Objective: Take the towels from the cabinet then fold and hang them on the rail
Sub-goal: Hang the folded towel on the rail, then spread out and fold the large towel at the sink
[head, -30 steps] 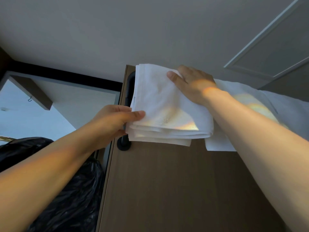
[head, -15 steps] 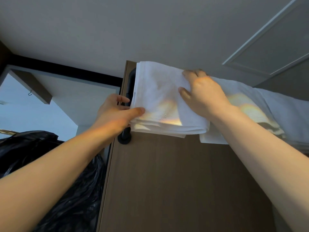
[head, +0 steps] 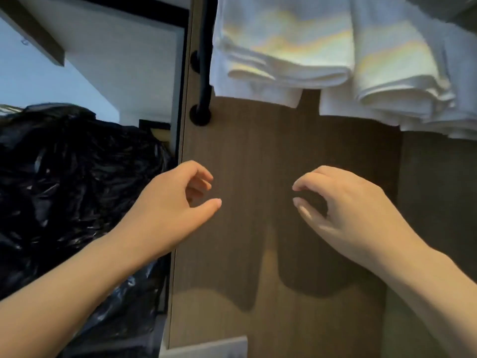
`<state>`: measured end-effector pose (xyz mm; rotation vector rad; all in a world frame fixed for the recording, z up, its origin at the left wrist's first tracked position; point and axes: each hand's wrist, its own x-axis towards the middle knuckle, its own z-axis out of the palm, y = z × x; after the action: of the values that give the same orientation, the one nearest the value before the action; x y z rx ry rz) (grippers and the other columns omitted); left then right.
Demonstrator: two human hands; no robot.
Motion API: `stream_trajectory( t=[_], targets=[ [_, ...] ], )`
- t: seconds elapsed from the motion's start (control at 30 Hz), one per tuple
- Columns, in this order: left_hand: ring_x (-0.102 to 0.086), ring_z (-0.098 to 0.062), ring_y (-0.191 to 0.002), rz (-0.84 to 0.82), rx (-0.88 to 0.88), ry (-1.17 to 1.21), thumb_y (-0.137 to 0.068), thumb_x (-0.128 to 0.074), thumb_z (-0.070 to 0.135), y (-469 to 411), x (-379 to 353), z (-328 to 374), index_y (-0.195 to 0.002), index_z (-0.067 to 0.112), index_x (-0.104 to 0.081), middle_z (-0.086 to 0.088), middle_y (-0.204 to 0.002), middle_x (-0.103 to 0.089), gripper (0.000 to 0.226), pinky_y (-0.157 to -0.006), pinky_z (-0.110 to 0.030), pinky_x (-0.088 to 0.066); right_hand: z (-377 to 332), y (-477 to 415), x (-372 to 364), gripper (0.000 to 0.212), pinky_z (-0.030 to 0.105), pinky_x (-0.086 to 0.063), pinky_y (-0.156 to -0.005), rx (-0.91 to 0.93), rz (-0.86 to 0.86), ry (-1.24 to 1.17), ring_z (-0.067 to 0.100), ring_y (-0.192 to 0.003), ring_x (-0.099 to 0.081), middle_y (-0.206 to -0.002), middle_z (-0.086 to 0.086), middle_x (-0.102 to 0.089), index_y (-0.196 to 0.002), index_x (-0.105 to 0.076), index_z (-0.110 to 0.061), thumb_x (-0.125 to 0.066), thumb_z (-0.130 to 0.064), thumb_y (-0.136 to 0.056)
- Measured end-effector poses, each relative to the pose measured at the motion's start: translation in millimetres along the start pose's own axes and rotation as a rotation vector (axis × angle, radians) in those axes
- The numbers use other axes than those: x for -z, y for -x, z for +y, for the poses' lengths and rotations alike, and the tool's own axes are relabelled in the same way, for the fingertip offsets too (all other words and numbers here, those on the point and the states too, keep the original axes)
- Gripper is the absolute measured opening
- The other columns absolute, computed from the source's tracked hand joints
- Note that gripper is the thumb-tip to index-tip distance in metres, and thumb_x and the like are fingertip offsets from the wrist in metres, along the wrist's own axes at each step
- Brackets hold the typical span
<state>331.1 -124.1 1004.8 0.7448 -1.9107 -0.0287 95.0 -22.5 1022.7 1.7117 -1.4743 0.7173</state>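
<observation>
Head view: at far left sits a black plastic bag (head: 77, 177), its contents hidden. Up top, two folded white towels (head: 278, 47) hang side by side over the black rail (head: 205, 73), against the wood panel (head: 258, 151). Well below them, the left hand (head: 178, 202) at the panel's left edge and the right hand (head: 343, 205) hover loosely curled, holding nothing, with bare panel between.

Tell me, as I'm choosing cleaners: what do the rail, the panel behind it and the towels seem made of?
The rail: probably metal, matte black; slim round tube with disc mounts. The panel: wood or wood-look laminate, dull finish; fine straight grain lines. The towels: white woven cloth, likely cotton; soft layered folds, matte surface.
</observation>
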Motion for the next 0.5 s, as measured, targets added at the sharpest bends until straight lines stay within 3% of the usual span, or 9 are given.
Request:
stream_trajectory(
  t=[0.07,0.2,0.5],
  targets=[
    [-0.062,0.002,-0.090,-0.096,0.017,-0.057,-0.078,-0.069,0.040,28,-14,-15,-0.100,0.031,-0.062,0.019,-0.095,-0.064,0.025,-0.085,-0.030,-0.054,-6,24,-23,0.022,0.024,-0.054,-0.085,-0.026,-0.074,-0.022,0.010,-0.101,-0.063,-0.109,-0.010,-0.065,-0.110,-0.065,-0.029,-0.057,-0.040,-0.093],
    [-0.061,-0.002,-0.090,-0.265,0.071,-0.146,-0.081,-0.068,0.036,89,-44,-42,-0.101,0.027,-0.064,0.016,-0.097,-0.064,0.022,-0.085,-0.029,-0.053,-24,75,-71,0.019,0.040,-0.057,-0.081,-0.056,-0.257,-0.072,0.015,-0.097,-0.063,-0.102,-0.007,-0.064,-0.107,-0.064,-0.027,-0.057,-0.037,-0.093],
    [-0.058,-0.012,-0.102,-0.646,0.292,-0.217,-0.087,-0.065,0.035,224,-107,-98,-0.112,0.023,-0.061,0.008,-0.112,-0.063,0.028,-0.085,-0.025,-0.045,-68,188,-169,0.025,0.033,-0.052,-0.077,-0.105,-0.708,-0.240,0.016,-0.096,-0.060,-0.103,-0.005,-0.062,-0.114,-0.061,-0.028,-0.052,-0.040,-0.095]
  ],
)
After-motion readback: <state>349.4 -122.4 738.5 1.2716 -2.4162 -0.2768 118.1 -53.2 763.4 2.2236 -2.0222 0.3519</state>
